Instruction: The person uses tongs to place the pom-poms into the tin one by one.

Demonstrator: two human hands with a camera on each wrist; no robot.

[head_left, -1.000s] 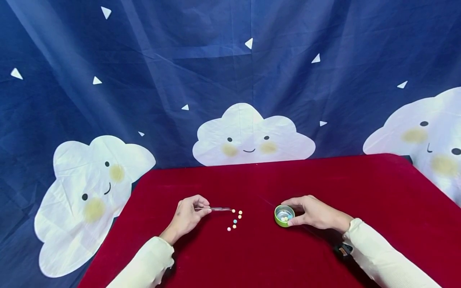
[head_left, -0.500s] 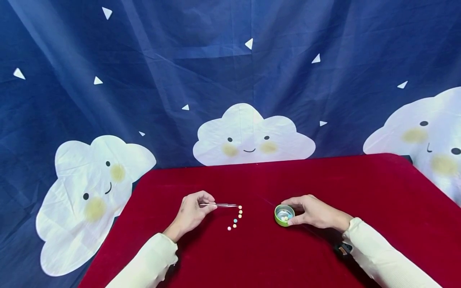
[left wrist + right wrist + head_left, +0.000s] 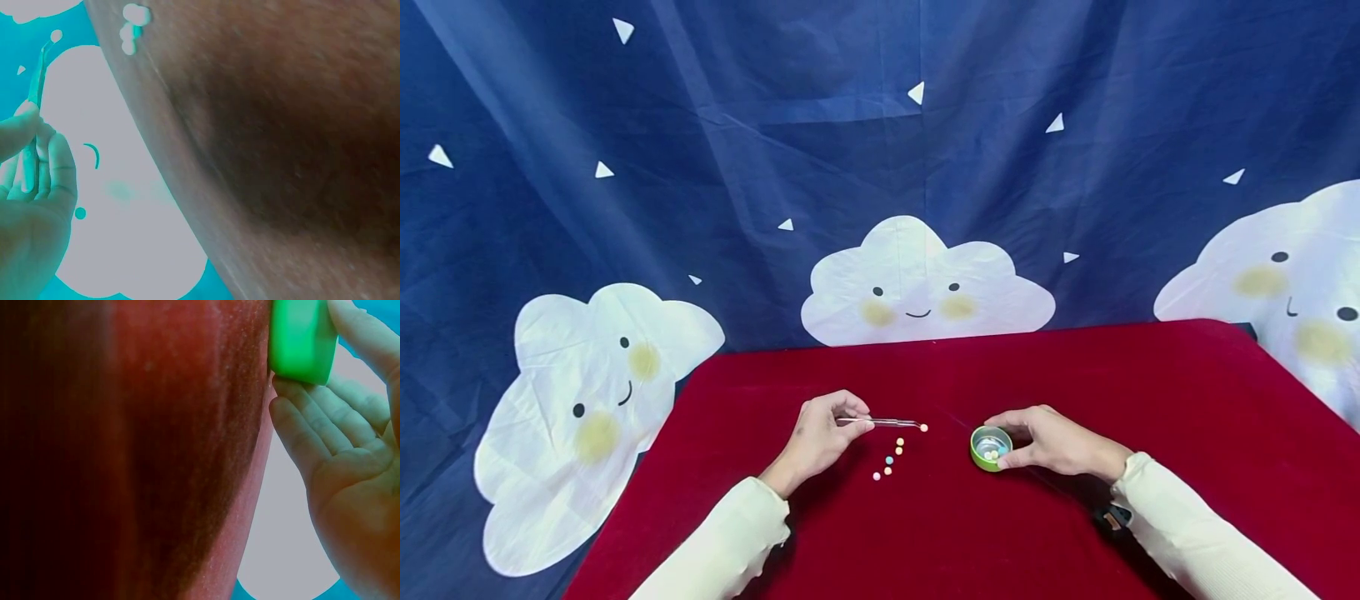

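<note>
My left hand (image 3: 822, 433) pinches a pair of metal tweezers (image 3: 887, 422) between thumb and fingers. A small pale orange ball (image 3: 924, 427) sits at the bent tips, which the left wrist view also shows above the hand. Several small balls (image 3: 889, 460) in yellow, blue and pink lie on the red cloth below the tweezers. My right hand (image 3: 1060, 442) grips a small round green tin (image 3: 985, 461) by its side, thumb at the near rim. Inside the tin's silvery bottom lie several white, yellow and blue balls (image 3: 992, 454). The right wrist view shows the tin's green wall (image 3: 303, 344) against the fingers.
Red cloth (image 3: 940, 533) covers the table. Behind its far edge hangs a blue curtain (image 3: 745, 167) printed with smiling white clouds. A dark strap-like object (image 3: 1114, 517) shows under the right cuff.
My left hand has moved right and slightly away, taking the tweezers and a ball off the row toward the tin. The right hand and tin stay in place.
</note>
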